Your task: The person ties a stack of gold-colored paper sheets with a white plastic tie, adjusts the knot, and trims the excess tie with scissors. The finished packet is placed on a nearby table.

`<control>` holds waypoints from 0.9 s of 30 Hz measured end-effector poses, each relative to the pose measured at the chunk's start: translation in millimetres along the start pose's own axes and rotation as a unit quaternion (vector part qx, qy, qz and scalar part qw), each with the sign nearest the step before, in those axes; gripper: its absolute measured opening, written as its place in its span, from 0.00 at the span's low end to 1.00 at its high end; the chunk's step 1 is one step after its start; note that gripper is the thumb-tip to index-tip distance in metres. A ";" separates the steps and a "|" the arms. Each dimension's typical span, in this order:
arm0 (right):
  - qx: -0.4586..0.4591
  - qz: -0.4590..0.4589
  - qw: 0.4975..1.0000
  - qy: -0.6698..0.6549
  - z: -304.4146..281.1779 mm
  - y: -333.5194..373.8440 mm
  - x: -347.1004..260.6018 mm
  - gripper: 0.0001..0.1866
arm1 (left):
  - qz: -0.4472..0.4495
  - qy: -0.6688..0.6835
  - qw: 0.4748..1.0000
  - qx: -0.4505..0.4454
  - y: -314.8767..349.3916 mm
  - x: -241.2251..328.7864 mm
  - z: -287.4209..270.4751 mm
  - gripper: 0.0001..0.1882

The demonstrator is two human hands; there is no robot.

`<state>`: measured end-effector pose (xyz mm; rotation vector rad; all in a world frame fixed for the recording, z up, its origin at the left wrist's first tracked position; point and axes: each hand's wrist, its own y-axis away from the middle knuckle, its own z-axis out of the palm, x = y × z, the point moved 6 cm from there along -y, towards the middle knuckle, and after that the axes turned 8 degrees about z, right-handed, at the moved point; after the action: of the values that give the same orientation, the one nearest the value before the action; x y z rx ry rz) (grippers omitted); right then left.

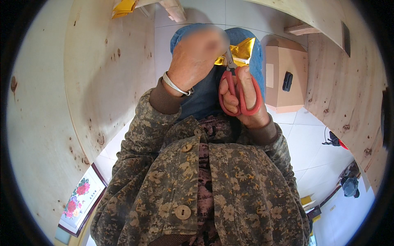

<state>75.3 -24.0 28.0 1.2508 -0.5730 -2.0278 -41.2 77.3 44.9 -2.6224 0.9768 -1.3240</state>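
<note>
My left hand (197, 55) is raised over my knees in blue jeans, back of the hand up, its fingers curled and partly blurred. A piece of shiny gold foil paper (243, 51) sticks out from beside those fingers, creased and folded. Red-handled scissors (230, 62) sit in my right hand (247, 84), the thumb through one loop and the fingers through the other. Their metal blades point up to the left hand and lie against the foil. The blade tips are hidden near the left fingers, so I cannot tell whether they cut into it.
Pale wooden boards (111, 53) curve round on the left, and another wooden board (332, 86) rises on the right. On the floor stands a cardboard box (297, 61) with a black object (287, 81) on it. More gold foil (124, 8) shows at the top left.
</note>
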 end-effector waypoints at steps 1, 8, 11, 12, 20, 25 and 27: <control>0.000 0.003 1.000 -0.013 0.4 -0.6 0.9 0.41 | 0.002 0.006 1.000 0.000 -0.2 0.0 -0.1 0.04; -0.033 0.000 0.995 -0.094 6.2 -4.7 1.6 0.42 | -0.030 0.038 0.999 0.010 1.0 -5.0 1.6 0.04; -0.029 0.002 0.998 -0.052 1.9 -5.5 -0.3 0.40 | -0.029 0.033 0.999 0.015 1.6 -5.7 0.9 0.04; -0.024 0.001 0.999 -0.032 0.3 -5.8 -0.6 0.39 | -0.031 0.031 0.999 0.015 1.9 -5.9 0.5 0.04; -0.037 -0.075 0.996 -0.033 -4.4 6.5 -18.7 0.34 | -0.131 0.141 0.981 0.016 2.4 -14.1 -9.0 0.02; 0.046 -0.107 0.989 0.093 -30.9 17.4 -42.8 0.22 | -0.150 0.111 0.970 0.156 -11.2 -48.2 -48.9 0.03; 0.143 -0.135 0.961 0.194 -53.4 20.0 -53.6 0.18 | -0.143 0.104 0.965 0.193 -20.4 -71.1 -62.5 0.03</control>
<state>146.1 1.2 49.9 1.9361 -0.5402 -1.8773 -107.8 147.5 40.3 -2.4161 0.3067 -1.6785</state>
